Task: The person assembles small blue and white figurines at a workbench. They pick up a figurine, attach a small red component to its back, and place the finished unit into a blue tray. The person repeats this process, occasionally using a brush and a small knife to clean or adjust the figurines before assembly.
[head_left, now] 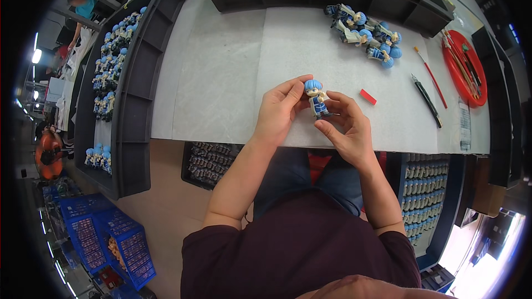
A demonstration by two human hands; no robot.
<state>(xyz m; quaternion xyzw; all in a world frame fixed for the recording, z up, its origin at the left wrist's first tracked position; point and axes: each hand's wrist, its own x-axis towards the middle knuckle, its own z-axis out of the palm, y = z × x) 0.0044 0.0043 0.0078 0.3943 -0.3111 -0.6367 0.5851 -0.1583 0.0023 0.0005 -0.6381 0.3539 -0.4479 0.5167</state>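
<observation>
1. Pale grey, flat-topped bench spreads below both hands.
2. Long dark-grey plastic tray stands at its left, carrying blue-haired figurines.
3. Oval red plastic dish, far right, holds brushes.
4. Left hand pinches the held figurine's head; right hand curls beside its lower body, grip unclear.
5. Held figurine, small, blue-haired, blue-and-cream, is upright between the hands.
6. Small red rectangular block lies right of it.

I note even, diffuse light on the pale table around the fingers, shadows faint. Far left of them, lamps glow; well below right, glare burns out. Detail reasonably sharp near fingers; straight edges bow outward, borders black.
</observation>
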